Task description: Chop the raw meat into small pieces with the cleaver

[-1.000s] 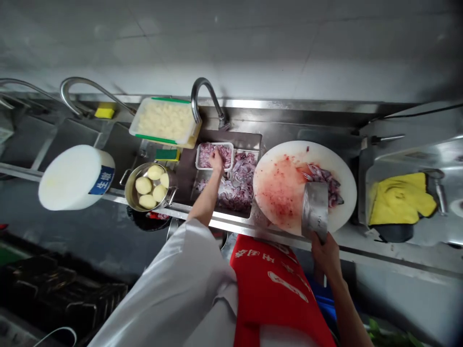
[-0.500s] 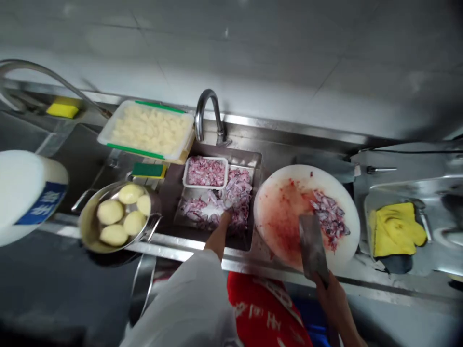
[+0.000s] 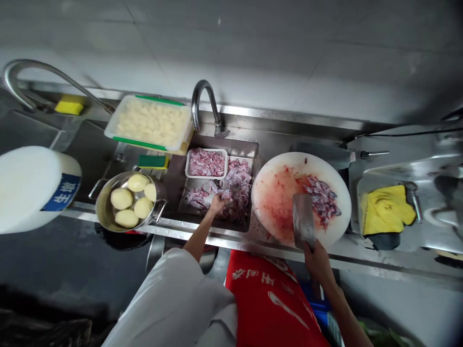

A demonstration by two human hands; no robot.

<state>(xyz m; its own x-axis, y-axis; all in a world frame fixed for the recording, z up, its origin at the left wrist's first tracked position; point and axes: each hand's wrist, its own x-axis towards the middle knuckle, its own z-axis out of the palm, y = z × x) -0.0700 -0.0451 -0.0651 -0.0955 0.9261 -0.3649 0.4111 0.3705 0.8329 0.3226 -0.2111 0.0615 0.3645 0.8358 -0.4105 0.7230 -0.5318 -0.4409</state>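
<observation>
My left hand point(image 3: 217, 204) reaches into the sink, fingers closed on a purplish-pink raw piece point(image 3: 227, 194) that looks like squid. More such pieces point(image 3: 238, 180) lie loose in a shallow tray around it. Behind them sits a white basket point(image 3: 186, 166) full of smaller chopped pinkish bits point(image 3: 207, 162). My right hand point(image 3: 318, 260) grips a cleaver point(image 3: 304, 219) by its handle, its broad blade over the near side of a round white cutting board point(image 3: 269, 193). To the right of the blade, dark purplish pieces point(image 3: 323, 197) are heaped on the board, which is smeared red.
A pot point(image 3: 104, 212) of peeled potatoes point(image 3: 126, 218) stands left of the sink, near a white bucket point(image 3: 29, 188). Behind are a lidded tub point(image 3: 152, 123), a sponge point(image 3: 152, 161) and a faucet point(image 3: 204, 103). A yellow cloth point(image 3: 388, 209) lies at right.
My left hand has shifted slightly up and left among the loose pieces and now shows one in its fingers. My right hand keeps the cleaver over the board. The view has shifted slightly.
</observation>
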